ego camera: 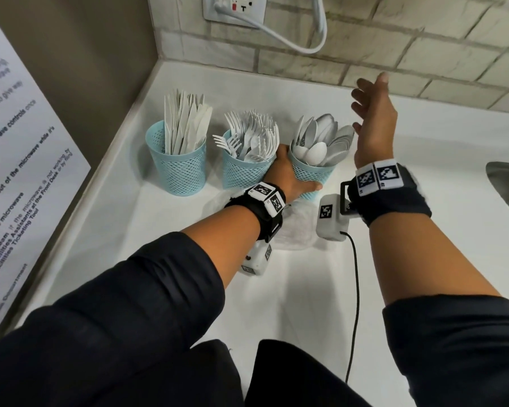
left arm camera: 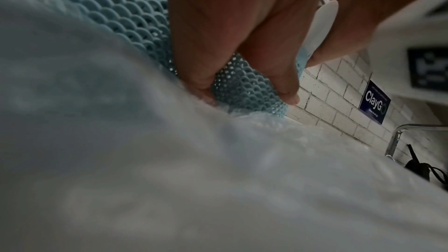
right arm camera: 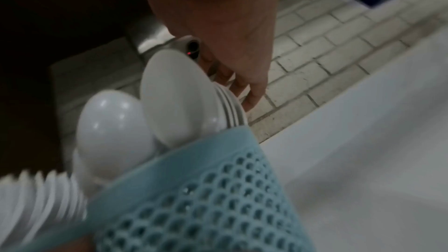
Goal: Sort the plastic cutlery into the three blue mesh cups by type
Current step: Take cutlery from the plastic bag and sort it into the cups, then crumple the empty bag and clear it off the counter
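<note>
Three blue mesh cups stand in a row on the white counter (ego camera: 276,289). The left cup (ego camera: 178,163) holds knives, the middle cup (ego camera: 241,174) holds forks, and the right cup (ego camera: 313,174) holds spoons (ego camera: 321,142). My left hand (ego camera: 285,174) grips the spoon cup low on its left side, thumb across the front. The left wrist view shows its fingers (left arm camera: 286,87) curled round the mesh of that cup (left arm camera: 244,93). My right hand (ego camera: 370,113) hovers open just right of the spoons, fingers spread. In the right wrist view the spoon cup (right arm camera: 194,189) and its spoons (right arm camera: 114,125) sit below the palm (right arm camera: 218,16).
A crumpled clear plastic bag (ego camera: 294,227) lies on the counter in front of the cups. A steel sink (ego camera: 506,183) is at the right edge. Tiled wall with an outlet and cord (ego camera: 276,33) stands behind; a posted notice (ego camera: 18,171) covers the left wall.
</note>
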